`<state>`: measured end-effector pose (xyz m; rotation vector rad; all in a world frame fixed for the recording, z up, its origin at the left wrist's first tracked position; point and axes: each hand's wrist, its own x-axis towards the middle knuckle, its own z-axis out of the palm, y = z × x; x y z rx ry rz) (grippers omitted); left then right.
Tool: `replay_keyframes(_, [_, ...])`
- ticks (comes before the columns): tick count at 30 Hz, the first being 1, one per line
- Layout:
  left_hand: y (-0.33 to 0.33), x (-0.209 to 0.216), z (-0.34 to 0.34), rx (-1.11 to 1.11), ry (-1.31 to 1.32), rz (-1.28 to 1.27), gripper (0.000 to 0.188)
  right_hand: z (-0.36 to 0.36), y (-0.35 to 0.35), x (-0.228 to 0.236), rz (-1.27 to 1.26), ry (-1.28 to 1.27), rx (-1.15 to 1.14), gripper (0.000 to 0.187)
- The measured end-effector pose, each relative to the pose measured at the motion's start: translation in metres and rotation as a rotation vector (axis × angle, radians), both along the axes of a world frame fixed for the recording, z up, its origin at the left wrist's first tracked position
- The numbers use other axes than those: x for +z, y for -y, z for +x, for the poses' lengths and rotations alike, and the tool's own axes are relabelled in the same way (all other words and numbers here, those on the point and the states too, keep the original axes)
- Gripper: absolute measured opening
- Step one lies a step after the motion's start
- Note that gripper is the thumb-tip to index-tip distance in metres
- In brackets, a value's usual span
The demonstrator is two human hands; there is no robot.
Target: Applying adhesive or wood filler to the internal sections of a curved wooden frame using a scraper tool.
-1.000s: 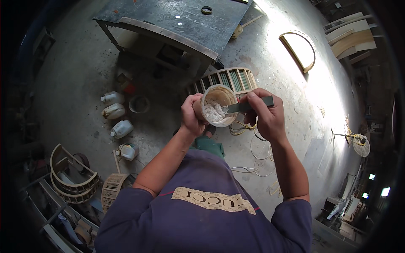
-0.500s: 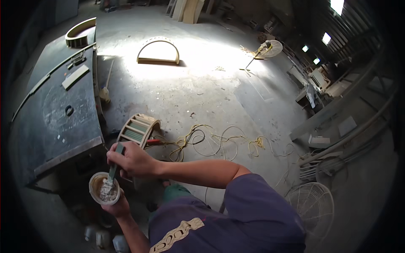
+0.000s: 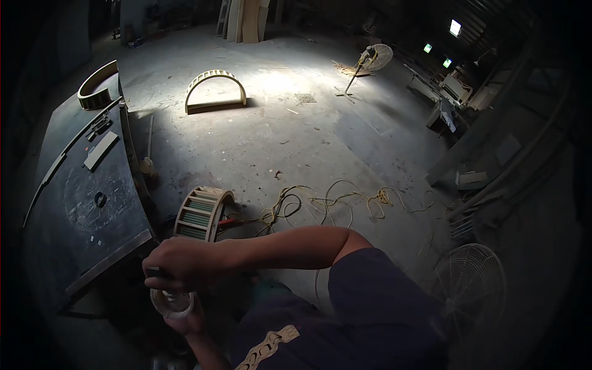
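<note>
- A translucent cup (image 3: 158,306) is held in the near left of the workshop, on the near side of the desk (image 3: 120,222).
- The cup is gripped by the left hand (image 3: 187,322), clamped on its near right side; some of the fingers are hidden.
- Pale material is seen inside the cup, its detail lost in shadow.
- A dark flat tool (image 3: 158,272) is clasped in the right hand (image 3: 185,264), whose fingers are curled over the cup; most of the tool is covered by them.
- The right forearm is stretched leftward from a dark shirt sleeve (image 3: 382,290).
- A dark ring (image 3: 96,198) and a pale flat block (image 3: 102,150) are laid out on the desk, with a curved frame (image 3: 92,98) set at its far end.
- A slatted wooden arch (image 3: 200,213) is placed on the floor just right of the desk, beyond the right hand.
- Yellow and pale cables (image 3: 265,216) are strewn in loops to the right of the slatted arch.
- A half-round frame (image 3: 216,106) is stood on its straight side farther off, beside a patch of light.
- A standing fan (image 3: 379,58) is positioned far right; a second round fan guard (image 3: 472,283) is glimpsed near right.
</note>
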<state>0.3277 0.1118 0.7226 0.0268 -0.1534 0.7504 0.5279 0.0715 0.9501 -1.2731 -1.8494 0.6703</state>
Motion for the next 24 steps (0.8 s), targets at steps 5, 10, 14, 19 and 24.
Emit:
replay_keyframes(5, [0.008,-0.007,0.003,0.014,-0.241,0.033,0.053,-0.010,-0.006,-0.003,0.022,0.153,0.054,0.031])
replay_keyframes(10, [0.024,-0.025,-0.024,-0.057,-0.529,0.100,0.050,-0.019,-0.007,0.005,0.036,0.140,0.164,0.034])
replay_keyframes(14, [0.021,0.001,0.008,-0.052,-0.276,0.013,0.051,-0.004,-0.002,0.019,0.024,0.228,0.174,0.019])
replay_keyframes(19, [0.020,0.046,0.011,-0.052,-0.267,-0.078,0.059,-0.005,-0.005,0.034,0.025,0.207,0.221,0.012])
replay_keyframes(24, [0.012,0.016,0.005,-0.100,-0.206,0.056,0.063,-0.007,-0.007,0.049,0.011,0.178,0.249,0.016])
